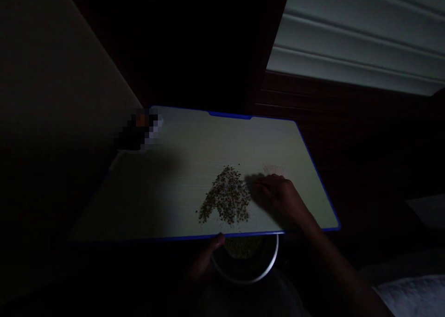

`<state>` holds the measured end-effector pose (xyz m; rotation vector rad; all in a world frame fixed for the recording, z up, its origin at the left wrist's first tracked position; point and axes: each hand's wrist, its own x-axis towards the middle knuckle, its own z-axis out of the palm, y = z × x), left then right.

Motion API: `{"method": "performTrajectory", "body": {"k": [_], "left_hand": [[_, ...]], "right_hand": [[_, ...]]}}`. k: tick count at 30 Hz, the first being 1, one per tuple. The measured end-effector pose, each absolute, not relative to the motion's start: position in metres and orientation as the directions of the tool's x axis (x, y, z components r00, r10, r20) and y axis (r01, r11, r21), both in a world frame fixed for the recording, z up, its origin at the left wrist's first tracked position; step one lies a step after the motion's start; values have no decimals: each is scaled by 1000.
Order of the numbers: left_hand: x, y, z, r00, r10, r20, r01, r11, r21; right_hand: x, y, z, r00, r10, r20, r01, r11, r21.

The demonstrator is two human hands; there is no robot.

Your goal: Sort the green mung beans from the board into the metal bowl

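Observation:
A loose heap of small greenish-brown grains (227, 196) is spread on a pale board with a blue rim (194, 136). My right hand (280, 194) is over the board just right of the heap, its fingers pinched together and pointing at the grains. A thin pale tip seems to show at the fingertips, too dim to name. Below the board's near edge is a round bowl with a shiny rim (273, 261), with greenish grains inside. My left hand (205, 259) grips the bowl's left side, thumb up at the rim beside the board edge; its other fingers are hidden in the dark.
A faint patch of fine pinkish bits (274, 169) lies on the board beyond my right hand. At the board's far left corner is a blurred-out object (139, 129). A wall rises on the left, with pale slatted panels (361, 34) at upper right. The room is very dark.

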<state>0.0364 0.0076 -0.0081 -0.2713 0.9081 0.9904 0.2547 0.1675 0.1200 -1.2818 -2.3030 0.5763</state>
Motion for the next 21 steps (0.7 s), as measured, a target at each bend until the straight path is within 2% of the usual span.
{"method": "performTrajectory", "body": {"k": [10, 21], "left_hand": [[53, 16, 7, 166, 593, -788, -852, 489, 189], [60, 13, 14, 177, 569, -803, -868, 474, 144]], "right_hand": [[276, 132, 115, -507, 822, 259, 620, 557, -552], [292, 111, 110, -531, 769, 355, 561, 633, -533]]}}
